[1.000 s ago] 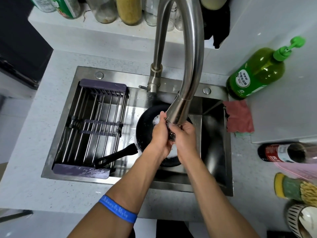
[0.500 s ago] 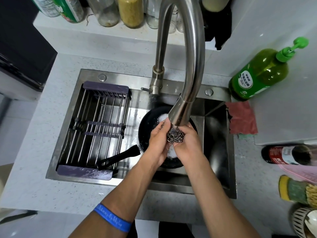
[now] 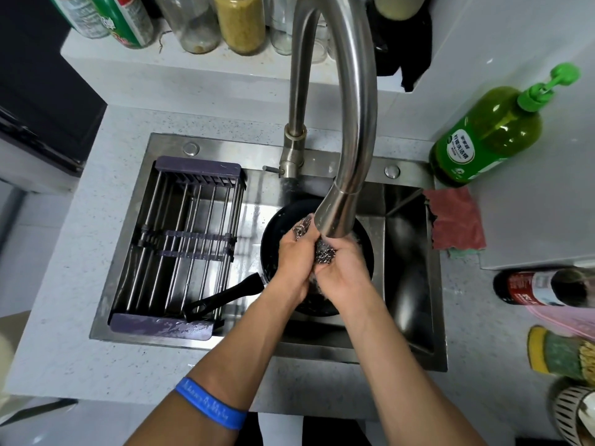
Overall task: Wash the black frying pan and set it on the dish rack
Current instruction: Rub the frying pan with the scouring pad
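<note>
Item: frying pan, black, lying in the sink right of centre, its handle running near-left over the near end of the dish rack, which sits across the left half of the sink

Item: my left hand and my right hand, held together above the pan under the faucet; fingers of both curled round a steel scourer, pressing it between them

Item: water; I cannot tell whether it runs, the spout hides the stream

Item: soap bottle, green, far right on the counter; red cloth at the sink's right rim

Status, my reading: pan interior looks dark and wet, little foam showing, so scrubbing seems mostly done and I am cleaning the scourer

Left: put the scourer down, final rinse if needed, lift the pan by its handle, set it on the rack, which holds no dishes
</note>
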`<state>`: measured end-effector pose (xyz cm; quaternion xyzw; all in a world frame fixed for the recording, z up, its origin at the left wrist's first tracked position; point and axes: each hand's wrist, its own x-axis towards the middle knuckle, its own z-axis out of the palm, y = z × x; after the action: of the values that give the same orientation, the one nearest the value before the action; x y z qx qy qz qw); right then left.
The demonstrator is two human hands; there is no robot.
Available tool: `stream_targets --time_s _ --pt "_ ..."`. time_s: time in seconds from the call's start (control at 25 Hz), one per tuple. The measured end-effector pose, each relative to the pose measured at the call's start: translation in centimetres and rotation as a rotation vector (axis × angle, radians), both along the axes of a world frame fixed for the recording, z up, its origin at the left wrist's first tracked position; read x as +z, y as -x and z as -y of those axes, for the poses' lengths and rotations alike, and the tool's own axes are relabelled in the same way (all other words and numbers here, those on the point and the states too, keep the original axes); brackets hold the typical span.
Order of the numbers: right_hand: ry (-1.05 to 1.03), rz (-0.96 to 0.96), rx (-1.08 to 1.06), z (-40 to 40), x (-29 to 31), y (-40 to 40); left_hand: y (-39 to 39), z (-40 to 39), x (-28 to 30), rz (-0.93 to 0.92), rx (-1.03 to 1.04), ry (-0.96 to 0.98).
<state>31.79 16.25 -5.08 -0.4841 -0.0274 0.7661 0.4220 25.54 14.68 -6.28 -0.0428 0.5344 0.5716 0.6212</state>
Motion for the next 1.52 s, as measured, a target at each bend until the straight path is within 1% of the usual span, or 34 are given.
stream_targets --time_s 0.08,0.12,0.16,0.24,0.28,0.36,0.4,0.48,0.52,0.6,0.68,0.76,0.84,0.96,1.0,1.04,1.08,1.12,1.2,1.24,1.28,1.32,1.36,1.4,1.48,1.52 --pt "-0.027 0.098 0.088 -0.2 -0.3 -0.3 0.2 0.2 0.0 0.137 0.001 -0.031" --pt "-0.037 0.079 0.071 -0.3 -0.3 -0.4 0.1 0.3 0.0 0.166 0.000 -0.050" --pt "-0.040 0.060 0.053 -0.2 -0.4 -0.5 0.0 0.4 -0.2 0.120 -0.028 -0.066" --pt "-0.030 0.080 0.131 0.4 -0.4 -0.9 0.3 0.4 -1.1 -0.164 -0.045 0.012" --pt "-0.029 0.088 0.180 0.7 -0.4 -1.4 0.5 0.4 -1.3 -0.201 -0.062 0.008" --pt "-0.005 0.089 0.241 0.7 -1.0 -2.4 0.3 0.5 -1.1 -0.090 -0.122 -0.068" --pt "0.027 0.152 0.292 0.5 -1.2 -2.8 0.0 0.5 -1.5 -0.090 -0.165 -0.038" --pt "0.075 0.378 0.404 -0.3 -1.4 -4.1 -0.8 0.7 -1.9 -0.167 -0.217 0.053" --pt "0.072 0.446 0.395 -0.9 -1.5 -5.0 -1.3 0.6 -2.0 -0.167 -0.227 0.065" --pt "0.052 0.423 0.274 -2.2 -1.6 -7.4 -1.9 0.3 -2.2 -0.143 -0.242 0.098" --pt "0.047 0.465 0.111 -4.1 -1.4 -10.9 -1.9 -0.2 -2.1 -0.124 -0.271 0.112" --pt "0.010 0.587 -0.037 -6.6 -0.8 -15.0 -2.1 -0.6 -2.0 -0.101 -0.271 0.096" --pt "-0.055 0.762 -0.103 -9.4 -0.6 -18.4 -2.3 -0.9 -1.7 -0.092 -0.243 0.105" --pt "-0.186 1.137 0.034 -12.0 -0.9 -21.1 -2.2 -1.0 -1.7 -0.091 -0.214 0.107" --pt "-0.228 1.261 0.080 -11.8 -0.9 -21.3 -2.0 -1.0 -1.7 -0.073 -0.196 0.109" --pt "-0.255 1.345 0.086 -11.1 -0.9 -20.9 -2.0 -1.0 -1.7 -0.051 -0.182 0.111" --pt "-0.281 1.300 0.068 -9.7 -0.9 -19.5 -2.0 -1.0 -1.6 -0.028 -0.159 0.121" --pt "-0.290 1.124 0.060 -7.7 -0.7 -17.2 -2.1 -0.9 -1.4 -0.011 -0.133 0.124" --pt "-0.245 0.577 0.146 -3.3 -0.6 -11.0 -2.3 -1.2 -1.2 0.030 -0.061 0.128" --pt "-0.187 0.298 0.136 -1.5 -0.3 -7.6 -2.2 -1.4 -1.0 0.066 -0.028 0.116" --pt "-0.085 0.090 0.081 -0.5 -0.3 -4.9 -2.0 -1.7 -0.9 0.096 -0.002 0.099" --pt "0.013 -0.030 0.029 -0.2 -0.1 -3.0 -1.7 -1.9 -0.9 0.115 0.021 0.075" --pt "0.088 -0.044 -0.001 -0.5 -0.2 -1.8 -1.5 -2.0 -0.6 0.095 0.042 0.054" --pt "0.118 -0.007 -0.005 -0.8 -0.1 -1.0 -1.3 -2.0 -0.2 0.031 0.030 0.041" --pt "0.098 0.140 0.034 0.0 -0.2 -0.1 -1.5 -1.7 -0.1 -0.213 -0.090 0.047" --pt "0.091 0.135 0.056 0.7 0.0 0.3 -1.7 -1.5 -0.2 -0.363 -0.153 0.059"
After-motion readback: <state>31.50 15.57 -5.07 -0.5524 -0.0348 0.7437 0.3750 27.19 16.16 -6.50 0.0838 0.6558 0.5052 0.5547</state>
